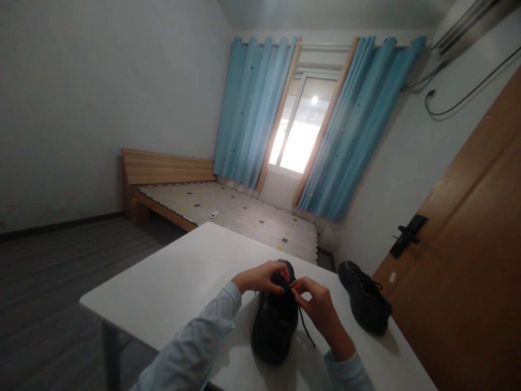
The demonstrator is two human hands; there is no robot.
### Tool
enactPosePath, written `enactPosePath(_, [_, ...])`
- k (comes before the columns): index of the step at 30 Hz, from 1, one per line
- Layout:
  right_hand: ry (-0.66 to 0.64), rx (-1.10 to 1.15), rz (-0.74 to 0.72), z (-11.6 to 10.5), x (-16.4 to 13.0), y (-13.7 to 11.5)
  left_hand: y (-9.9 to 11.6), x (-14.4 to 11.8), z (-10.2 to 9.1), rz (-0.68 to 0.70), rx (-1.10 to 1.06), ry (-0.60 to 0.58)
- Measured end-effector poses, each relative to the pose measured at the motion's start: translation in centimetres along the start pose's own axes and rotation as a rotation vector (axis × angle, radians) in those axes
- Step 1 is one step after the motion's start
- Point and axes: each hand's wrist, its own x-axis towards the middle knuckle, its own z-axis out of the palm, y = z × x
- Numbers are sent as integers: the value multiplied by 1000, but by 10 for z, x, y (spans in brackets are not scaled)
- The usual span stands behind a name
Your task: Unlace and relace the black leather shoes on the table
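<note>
A black lace-up shoe [274,326] rests on the white table [163,293], its heel end toward me. Over its lacing, my left hand [264,277] bends its fingers around the top of the shoe, closed near the tongue. From the other side, my right hand [315,298] pinches at the shoelace [306,328], and one loose end of it hangs down the shoe's right side. Both hands meet at the laces, where the fingertips partly hide what each grips. A second black shoe [364,298] lies by the table's right edge, apart from my hands.
Beyond the table stands a wooden bed with a patterned mattress [244,209], a white remote [214,214] lying on it. Blue curtains [256,108] flank the window. A brown door [459,233] with a black handle [408,236] is close on the right.
</note>
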Motion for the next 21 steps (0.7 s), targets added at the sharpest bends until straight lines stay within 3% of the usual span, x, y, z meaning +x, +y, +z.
enactPosePath(11, [-5,-256,-195,5,-3,-1,-4,-1,0,5,20,-13])
enactPosePath(15, [-32,-377,-182,5,-4,-5,-3,-1,1,24,9,-12])
enactPosePath(21, [-27,-116,-49,2,-2,-15,0,1,0,14,8,-27])
